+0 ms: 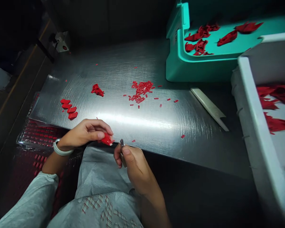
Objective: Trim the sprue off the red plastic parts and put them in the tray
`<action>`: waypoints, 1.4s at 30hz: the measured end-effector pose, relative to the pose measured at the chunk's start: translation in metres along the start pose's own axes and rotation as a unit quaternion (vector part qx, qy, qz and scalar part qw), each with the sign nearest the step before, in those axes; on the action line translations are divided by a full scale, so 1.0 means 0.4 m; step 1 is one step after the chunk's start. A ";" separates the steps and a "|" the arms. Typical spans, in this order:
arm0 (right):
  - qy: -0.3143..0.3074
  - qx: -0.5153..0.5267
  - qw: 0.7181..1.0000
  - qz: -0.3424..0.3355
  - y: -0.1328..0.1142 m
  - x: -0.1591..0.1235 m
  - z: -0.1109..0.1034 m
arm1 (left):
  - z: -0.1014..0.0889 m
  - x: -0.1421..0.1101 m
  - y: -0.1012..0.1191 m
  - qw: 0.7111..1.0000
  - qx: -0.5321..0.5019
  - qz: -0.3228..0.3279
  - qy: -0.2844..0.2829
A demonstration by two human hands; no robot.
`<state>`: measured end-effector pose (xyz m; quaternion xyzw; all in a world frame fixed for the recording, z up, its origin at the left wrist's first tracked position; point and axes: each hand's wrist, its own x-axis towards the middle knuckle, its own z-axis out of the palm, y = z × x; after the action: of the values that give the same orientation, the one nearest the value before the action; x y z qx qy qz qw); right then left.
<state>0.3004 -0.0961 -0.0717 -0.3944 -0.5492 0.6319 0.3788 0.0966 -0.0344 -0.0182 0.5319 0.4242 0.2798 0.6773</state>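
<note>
My left hand (91, 133), with a white band on its wrist, pinches a small red plastic-looking piece (106, 138) near the table's front edge. A pale bit shows at that piece's right end. In my right hand (135, 164) is a small tool, its short dark metal tip (122, 143) poking up between thumb and forefinger. The palm hides most of its handle, so its exact kind cannot be told. The tip is a short way right of the red piece, apart from it. Beyond my left hand, several red blocks (72, 110) lie in a slanting row.
A pile of tiny red chips (142, 90) and a crumpled red scrap (98, 90) lie on the metal table (116, 69). At right are a pale flat bar (207, 106), a green bin (199, 68) and a white crate (258, 126), both holding red pieces. Clear trays (41, 134) sit lower left.
</note>
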 end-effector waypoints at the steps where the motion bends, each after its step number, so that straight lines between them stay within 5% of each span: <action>1: -0.001 -0.002 1.000 -0.012 -0.004 -0.001 -0.001 | 0.024 -0.001 -0.012 0.999 -0.043 -0.007 0.001; 5: 0.006 -0.013 0.998 -0.060 -0.019 -0.003 -0.003 | 0.082 0.012 -0.047 0.992 -0.120 -0.018 0.034; 14: 0.016 -0.012 0.997 -0.081 -0.017 -0.008 0.000 | 0.124 0.016 -0.051 0.991 -0.085 -0.010 0.104; 42: 0.004 0.018 0.998 -0.055 -0.027 -0.011 -0.004 | 0.138 0.005 -0.045 0.993 -0.045 -0.008 0.108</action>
<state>0.3043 -0.0983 -0.0606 -0.3595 -0.5567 0.6185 0.4223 0.1446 -0.0643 -0.0318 0.4637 0.4864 0.3491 0.6531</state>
